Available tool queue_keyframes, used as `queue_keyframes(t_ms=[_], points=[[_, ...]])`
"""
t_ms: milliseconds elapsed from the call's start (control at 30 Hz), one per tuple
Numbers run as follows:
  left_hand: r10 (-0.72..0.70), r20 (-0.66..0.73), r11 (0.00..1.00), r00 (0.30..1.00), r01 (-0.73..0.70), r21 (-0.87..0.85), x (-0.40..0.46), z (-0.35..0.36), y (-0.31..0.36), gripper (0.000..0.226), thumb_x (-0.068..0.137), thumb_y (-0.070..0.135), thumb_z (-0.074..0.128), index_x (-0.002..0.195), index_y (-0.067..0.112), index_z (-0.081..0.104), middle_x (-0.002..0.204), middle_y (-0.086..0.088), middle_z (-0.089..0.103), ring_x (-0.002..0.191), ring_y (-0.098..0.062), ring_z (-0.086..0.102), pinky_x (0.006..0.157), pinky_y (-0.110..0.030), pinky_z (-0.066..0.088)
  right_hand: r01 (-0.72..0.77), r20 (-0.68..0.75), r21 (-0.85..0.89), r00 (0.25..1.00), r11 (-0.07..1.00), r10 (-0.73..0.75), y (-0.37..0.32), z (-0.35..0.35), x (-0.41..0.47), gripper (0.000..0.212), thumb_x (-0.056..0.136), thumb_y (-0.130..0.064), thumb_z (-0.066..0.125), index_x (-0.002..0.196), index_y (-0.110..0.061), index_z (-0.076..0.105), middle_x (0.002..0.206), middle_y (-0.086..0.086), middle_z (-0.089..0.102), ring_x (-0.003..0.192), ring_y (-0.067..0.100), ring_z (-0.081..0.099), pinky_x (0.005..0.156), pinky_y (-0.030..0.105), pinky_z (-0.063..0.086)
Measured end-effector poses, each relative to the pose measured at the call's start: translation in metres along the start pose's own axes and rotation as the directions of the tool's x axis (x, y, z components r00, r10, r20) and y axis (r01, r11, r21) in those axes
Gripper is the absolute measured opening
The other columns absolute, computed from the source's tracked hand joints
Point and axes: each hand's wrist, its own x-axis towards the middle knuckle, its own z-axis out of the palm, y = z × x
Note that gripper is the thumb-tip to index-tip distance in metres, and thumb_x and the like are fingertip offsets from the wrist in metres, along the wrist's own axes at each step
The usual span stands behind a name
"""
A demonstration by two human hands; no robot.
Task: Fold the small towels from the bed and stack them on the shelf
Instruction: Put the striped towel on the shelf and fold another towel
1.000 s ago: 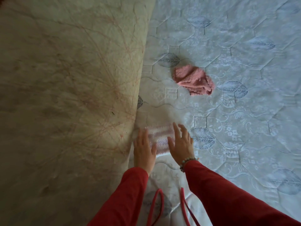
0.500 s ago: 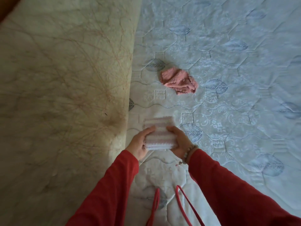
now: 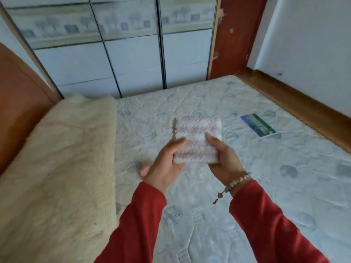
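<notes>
A small white towel with pale pink stripes (image 3: 197, 135), folded into a thick square, is held up above the mattress (image 3: 247, 186). My left hand (image 3: 165, 164) grips its near left edge, thumb on top. My right hand (image 3: 222, 158) grips the near right edge, thumb lying across the top. A small pink patch (image 3: 144, 170) shows just behind my left hand; what it is I cannot tell. No shelf is in view.
A cream fleece blanket (image 3: 62, 168) covers the bed's left side. A blue-green label (image 3: 258, 125) lies on the mattress at the right. Sliding wardrobe doors (image 3: 133, 54) stand beyond the bed, a wooden bed frame (image 3: 296, 103) runs along the right wall.
Both hands lifted the folded striped towel off the mattress and hold it up. The view rose from the bed surface to the wardrobe; the crumpled pink towel is now out of sight.
</notes>
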Motion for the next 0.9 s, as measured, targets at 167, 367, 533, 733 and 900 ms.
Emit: queue_keyframes(t_ms=[167,367,533,733,900], points=[[0.044,0.239,0.995,0.97,-0.02,-0.099,0.008,0.177,0.017,0.035,0.096,0.014,0.049,0.129,0.006,0.059,0.119,-0.013,0.07,0.108,-0.022,0.068,0.085,-0.031,0.058,0.267,-0.015,0.007,0.964,0.964,-0.267,-0.158,-0.012,-0.098,0.041,0.092,-0.016,0.058,0.129,0.001,0.056,0.128,0.02,0.064,0.117,0.031,0.063,0.097,0.04,0.052],[-0.015,0.492,0.99,0.87,0.081,-0.113,-0.007,0.385,-0.021,0.042,0.089,0.018,0.057,0.129,0.006,0.06,0.124,-0.014,0.067,0.111,-0.022,0.067,0.092,-0.034,0.056,0.489,-0.146,-0.045,0.86,0.871,-0.49,-0.313,-0.073,-0.238,0.045,0.092,-0.02,0.06,0.131,0.002,0.054,0.124,0.02,0.066,0.115,0.031,0.065,0.1,0.044,0.051],[-0.062,0.643,0.977,0.763,0.178,-0.117,-0.046,0.528,-0.083,0.034,0.093,0.016,0.054,0.124,0.006,0.062,0.114,-0.012,0.072,0.105,-0.021,0.069,0.088,-0.032,0.058,0.635,-0.219,-0.077,0.741,0.769,-0.634,-0.391,-0.144,-0.353,0.042,0.093,-0.018,0.059,0.13,0.002,0.054,0.124,0.021,0.066,0.11,0.031,0.067,0.087,0.04,0.058],[-0.169,0.729,0.954,0.663,0.295,-0.047,-0.077,0.643,-0.177,0.039,0.093,0.017,0.053,0.13,0.004,0.057,0.121,-0.014,0.069,0.109,-0.023,0.068,0.084,-0.032,0.057,0.712,-0.357,-0.147,0.609,0.687,-0.708,-0.438,-0.24,-0.457,0.04,0.089,-0.019,0.063,0.123,0.0,0.057,0.124,0.02,0.066,0.112,0.03,0.066,0.094,0.04,0.053],[-0.287,0.752,0.915,0.593,0.401,0.033,-0.083,0.707,-0.256,0.051,0.095,0.023,0.056,0.141,0.002,0.048,0.137,-0.019,0.058,0.123,-0.028,0.059,0.099,-0.037,0.053,0.743,-0.461,-0.157,0.528,0.651,-0.714,-0.457,-0.313,-0.512,0.03,0.095,-0.02,0.059,0.119,-0.003,0.059,0.113,0.014,0.071,0.106,0.027,0.068,0.086,0.035,0.057]])
